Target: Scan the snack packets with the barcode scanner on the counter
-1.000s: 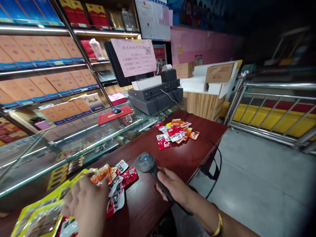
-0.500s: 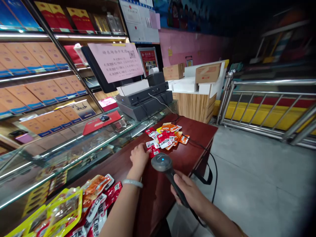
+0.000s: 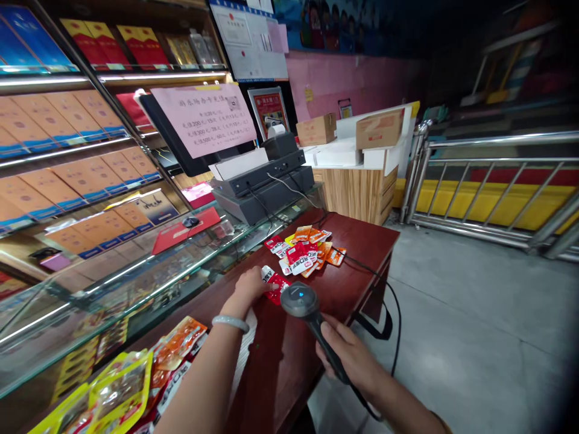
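Left hand stretched forward over the red-brown desk, fingers pinched on a small red snack packet lying just short of the loose pile of packets. Right hand wraps its fingers tight round the handle of a black barcode scanner, head tilted toward that packet, nearly touching it. Yellow pouches at near edge.

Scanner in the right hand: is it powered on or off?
On. The scanner in the right hand shows a small blue light on top of its head.
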